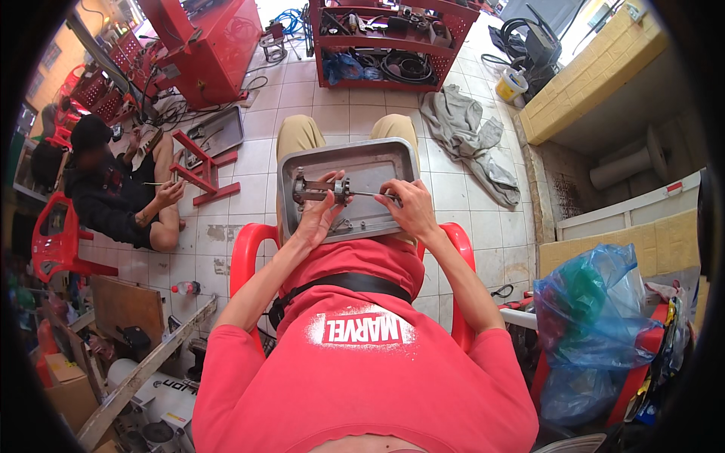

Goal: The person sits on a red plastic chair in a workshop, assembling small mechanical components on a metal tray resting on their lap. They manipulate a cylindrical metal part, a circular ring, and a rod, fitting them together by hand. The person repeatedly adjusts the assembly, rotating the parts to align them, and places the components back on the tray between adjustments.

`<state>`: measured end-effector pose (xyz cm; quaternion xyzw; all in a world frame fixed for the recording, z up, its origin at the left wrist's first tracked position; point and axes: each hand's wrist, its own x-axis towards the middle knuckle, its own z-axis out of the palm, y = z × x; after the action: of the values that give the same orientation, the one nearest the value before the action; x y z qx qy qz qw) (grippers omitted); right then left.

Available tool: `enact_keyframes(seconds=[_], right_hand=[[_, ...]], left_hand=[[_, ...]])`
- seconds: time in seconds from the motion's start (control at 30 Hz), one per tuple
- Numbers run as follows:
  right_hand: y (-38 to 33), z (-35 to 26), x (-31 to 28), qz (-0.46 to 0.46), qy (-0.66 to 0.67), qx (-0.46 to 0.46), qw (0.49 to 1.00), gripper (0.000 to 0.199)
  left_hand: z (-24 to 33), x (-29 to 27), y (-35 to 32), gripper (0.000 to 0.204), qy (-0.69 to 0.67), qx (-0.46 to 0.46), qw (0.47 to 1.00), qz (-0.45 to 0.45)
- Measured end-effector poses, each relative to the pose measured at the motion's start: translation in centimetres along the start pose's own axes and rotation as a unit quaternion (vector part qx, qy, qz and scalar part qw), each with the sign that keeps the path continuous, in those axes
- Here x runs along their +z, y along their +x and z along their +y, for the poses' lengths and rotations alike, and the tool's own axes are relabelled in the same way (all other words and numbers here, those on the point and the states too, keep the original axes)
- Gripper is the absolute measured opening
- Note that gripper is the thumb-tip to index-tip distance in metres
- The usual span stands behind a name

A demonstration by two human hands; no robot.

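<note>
A grey metal tray (384, 160) rests across my lap. Over its left half, my left hand (317, 214) is closed around a dark metal mechanical part (308, 189), open-framed with a round toothed or bolted end facing right. My right hand (410, 210) pinches a thin metal rod (364, 194), whose left end meets that round end. Whether the rod is a tool or a piece of the part, I cannot tell. A few small metal pieces (343, 225) lie on the tray floor below the part.
A red shelf cart (389, 75) with tools and cables stands ahead. Grey cloth (472, 140) lies on the tiles at right. Another person (113, 185) sits at left by a red stool frame (202, 170) and second tray (219, 134). Blue plastic bags (589, 309) hang at near right.
</note>
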<state>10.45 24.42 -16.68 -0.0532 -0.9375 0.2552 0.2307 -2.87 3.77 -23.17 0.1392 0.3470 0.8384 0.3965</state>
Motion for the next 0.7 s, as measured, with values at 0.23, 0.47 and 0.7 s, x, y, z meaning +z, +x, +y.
enact_keyframes(seconds=[0.23,0.47,0.7], right_hand=[[-0.4,0.9,0.8,-0.006,-0.031,-0.015,0.999,0.021],[-0.5,0.7,0.7,-0.002,-0.045,-0.031,0.999,0.021],[-0.4,0.0,0.4,-0.008,-0.039,-0.049,0.998,0.021]], left_hand=[[-0.1,0.1,0.1,0.07,0.004,-0.004,1.0,-0.006],[0.1,0.5,0.0,0.069,-0.003,-0.013,1.0,-0.004],[0.2,0.5,0.0,0.067,-0.005,-0.015,1.0,-0.006]])
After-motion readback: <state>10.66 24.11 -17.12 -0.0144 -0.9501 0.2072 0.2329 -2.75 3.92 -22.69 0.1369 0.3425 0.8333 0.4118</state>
